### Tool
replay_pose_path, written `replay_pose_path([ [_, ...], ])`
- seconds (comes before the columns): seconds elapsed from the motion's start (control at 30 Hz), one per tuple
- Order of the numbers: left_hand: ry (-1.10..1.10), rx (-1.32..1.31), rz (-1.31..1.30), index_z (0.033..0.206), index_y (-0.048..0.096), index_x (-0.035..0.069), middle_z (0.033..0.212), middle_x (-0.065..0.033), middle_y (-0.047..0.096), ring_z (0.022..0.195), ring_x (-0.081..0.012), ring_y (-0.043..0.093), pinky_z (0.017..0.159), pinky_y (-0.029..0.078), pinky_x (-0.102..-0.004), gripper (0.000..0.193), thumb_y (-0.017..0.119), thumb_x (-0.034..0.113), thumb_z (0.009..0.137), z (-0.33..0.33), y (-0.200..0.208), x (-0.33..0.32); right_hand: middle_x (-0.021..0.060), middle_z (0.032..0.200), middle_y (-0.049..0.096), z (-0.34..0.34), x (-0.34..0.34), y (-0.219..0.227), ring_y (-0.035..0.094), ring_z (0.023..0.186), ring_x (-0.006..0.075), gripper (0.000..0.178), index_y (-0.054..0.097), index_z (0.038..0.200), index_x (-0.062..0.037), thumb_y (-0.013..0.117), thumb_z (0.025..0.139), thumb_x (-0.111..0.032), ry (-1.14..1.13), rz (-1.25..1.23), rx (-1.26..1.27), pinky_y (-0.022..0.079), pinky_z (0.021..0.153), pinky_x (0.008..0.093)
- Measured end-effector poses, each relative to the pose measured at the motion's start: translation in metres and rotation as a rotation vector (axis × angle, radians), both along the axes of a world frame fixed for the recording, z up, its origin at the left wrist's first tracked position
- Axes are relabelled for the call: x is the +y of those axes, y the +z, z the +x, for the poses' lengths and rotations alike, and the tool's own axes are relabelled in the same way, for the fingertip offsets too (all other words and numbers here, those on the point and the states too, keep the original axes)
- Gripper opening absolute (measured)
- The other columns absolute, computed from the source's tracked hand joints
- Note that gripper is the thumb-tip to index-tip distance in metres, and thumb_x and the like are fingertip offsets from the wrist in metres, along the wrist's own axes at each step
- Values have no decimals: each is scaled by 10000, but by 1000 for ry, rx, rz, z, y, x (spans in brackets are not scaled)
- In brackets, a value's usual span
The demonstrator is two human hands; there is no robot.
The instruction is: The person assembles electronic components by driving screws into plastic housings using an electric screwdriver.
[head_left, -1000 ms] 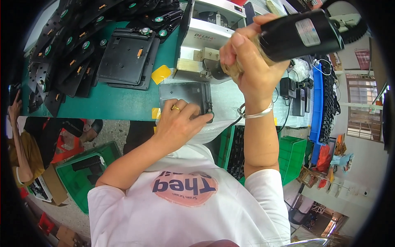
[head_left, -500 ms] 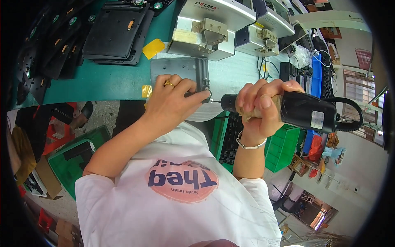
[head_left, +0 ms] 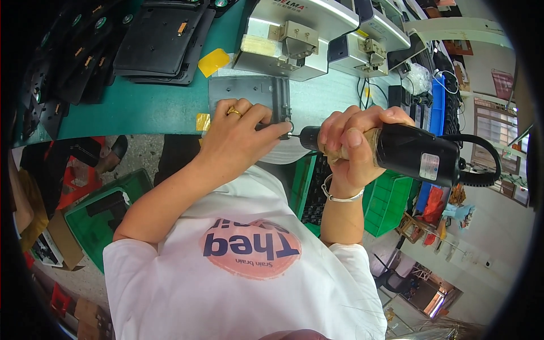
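A dark grey plastic panel [head_left: 249,88] lies at the front edge of the bench, with a raised strip along its right side. My left hand [head_left: 241,127] rests on it with bent fingers, gripping its near right corner by thumb and forefinger. In my right hand [head_left: 357,139] is a black electric screwdriver [head_left: 416,153], held sideways with fingers wrapped round its taped grip. Its bit points left and reaches the panel's corner beside my left fingertips. Whether a screw sits at the tip is too small to tell.
Behind the panel stand metal-cased machines [head_left: 289,48] on the green bench mat [head_left: 153,107]. Stacked black panels [head_left: 156,42] fill the bench's left. Yellow film pieces [head_left: 213,62] lie near the panel. Green crates [head_left: 388,201] stand below, and a coiled cord [head_left: 481,178] trails from the screwdriver.
My right hand and the screwdriver have shifted slightly left, bringing the bit closer to the panel's corner. My left hand keeps its hold on the panel.
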State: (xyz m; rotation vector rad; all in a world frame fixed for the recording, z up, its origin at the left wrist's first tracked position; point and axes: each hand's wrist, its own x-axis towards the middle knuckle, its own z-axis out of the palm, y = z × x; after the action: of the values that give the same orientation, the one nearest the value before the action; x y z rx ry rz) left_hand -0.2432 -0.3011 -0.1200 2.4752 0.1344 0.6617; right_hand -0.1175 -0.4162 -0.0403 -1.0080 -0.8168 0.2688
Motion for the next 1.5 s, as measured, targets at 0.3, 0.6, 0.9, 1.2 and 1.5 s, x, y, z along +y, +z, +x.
replay_pose_path([
  [0.3,3,12,-8,1085,690,239,915,9,510,859,-188,503,833,353,-382,327,740,237,762,-1,0,1,72,696,542,-10,2,-3,530,492,171,549,320,1149,-115,745,814,-21,-59,-62,-128,510,491,318],
  [0.6,-1,20,-34,1084,692,234,917,8,511,872,-194,502,850,354,-380,327,742,219,762,-2,0,1,69,709,513,-14,6,-8,522,461,184,475,318,1090,-117,703,835,-6,-125,-38,-141,494,434,330],
  [0.9,-57,122,-75,1238,599,222,1091,-29,507,1038,-246,483,908,345,-415,588,807,210,688,-4,14,9,79,696,589,-11,2,-10,565,541,152,558,313,1247,-39,659,820,56,-174,-88,-159,487,534,262],
  [1.2,77,358,70,1417,418,172,1423,-162,371,1354,-344,316,1093,231,-507,993,884,332,554,-20,30,35,28,695,433,19,-27,16,475,561,161,474,395,1268,-116,579,840,-30,-215,179,121,449,521,330],
  [1.5,77,360,-139,1433,397,171,1321,-242,370,1278,-432,345,1064,256,-535,1013,866,368,558,-44,79,24,16,686,428,54,-39,-2,450,539,136,444,402,1292,-102,560,881,-44,-234,134,152,428,506,277],
])
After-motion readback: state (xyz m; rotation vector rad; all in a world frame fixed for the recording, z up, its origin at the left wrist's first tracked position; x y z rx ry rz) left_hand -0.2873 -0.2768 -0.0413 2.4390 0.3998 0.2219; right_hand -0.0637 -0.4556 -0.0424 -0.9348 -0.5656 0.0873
